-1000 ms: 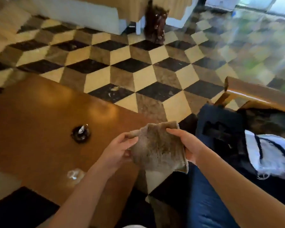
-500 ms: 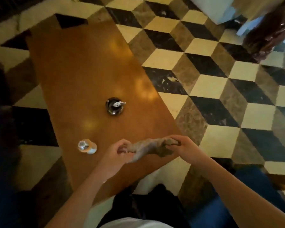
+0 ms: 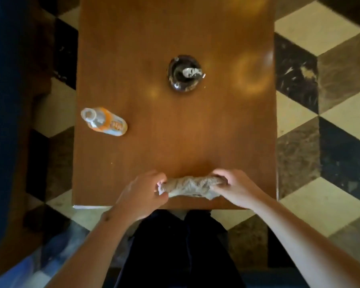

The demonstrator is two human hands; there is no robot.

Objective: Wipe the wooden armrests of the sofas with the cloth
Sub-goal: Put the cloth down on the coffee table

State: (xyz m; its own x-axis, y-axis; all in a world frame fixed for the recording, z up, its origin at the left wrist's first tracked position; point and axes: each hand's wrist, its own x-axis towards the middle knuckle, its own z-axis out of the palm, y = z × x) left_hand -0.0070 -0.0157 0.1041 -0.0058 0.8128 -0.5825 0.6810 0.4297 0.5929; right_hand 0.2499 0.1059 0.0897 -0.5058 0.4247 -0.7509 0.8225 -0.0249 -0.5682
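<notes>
A grey-brown cloth [image 3: 190, 186] is bunched into a short roll, stretched between both hands over the near end of the wooden coffee table [image 3: 175, 132]. My left hand [image 3: 143, 192] grips its left end, my right hand [image 3: 235, 188] grips its right end. A dark blue sofa [image 3: 2, 100] with a brown wooden edge [image 3: 29, 84] fills the left side. No armrest shows clearly.
On the table stand a dark glass ashtray [image 3: 184, 73] holding crumpled foil and a clear plastic bottle [image 3: 104, 121] with an orange label near the left edge. Checkered tile floor [image 3: 320, 121] surrounds the table. My dark trousers [image 3: 181, 246] are below the table edge.
The view swung left from the sofa seat at the right to straight over the table. The cloth went from spread open to bunched into a roll between both hands.
</notes>
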